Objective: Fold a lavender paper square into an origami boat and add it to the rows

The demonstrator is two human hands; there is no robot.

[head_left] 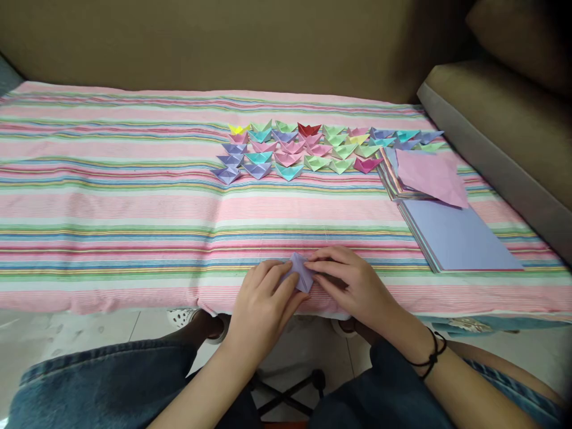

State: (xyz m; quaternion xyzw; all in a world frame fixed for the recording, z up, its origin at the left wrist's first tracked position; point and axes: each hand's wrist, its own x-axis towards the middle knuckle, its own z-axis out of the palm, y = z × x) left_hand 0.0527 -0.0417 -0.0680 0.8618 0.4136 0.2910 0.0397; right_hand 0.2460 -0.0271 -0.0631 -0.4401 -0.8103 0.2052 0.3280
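**Lilac paper between two hands, rows of folded boats beyond**

In the head view, the only one, a small lilac paper (302,275) sits just in from the front edge of the striped cloth (111,208), a little right of that edge's middle. It is folded into a compact diamond shape with a crease line down it. The left hand (267,295) is clamped on it, forefinger on top and thumb at the lower corner. The right hand (355,283) has its forefinger and thumb tips closed in on the paper's right side, lightly by the look of it; how firmly they pinch I cannot tell. A black band (433,354) circles the right wrist.

Toward the cloth's far edge, right of centre, stand paper boats (309,128) in uneven rows: yellow, red, pink, green, turquoise and lilac. These look finished. The lilac piece appears partway along: several folds are in it, but the pointed boat form does not show yet, so further shaping seems to be left.

Near the cloth's right end lies a stack of lilac-topped sheets (465,238), its lower side toward the front right corner. Touching its far side is a smaller pile topped by a pink sheet (431,179), just beside the nearest boats. Both stacks look flat and unfolded.
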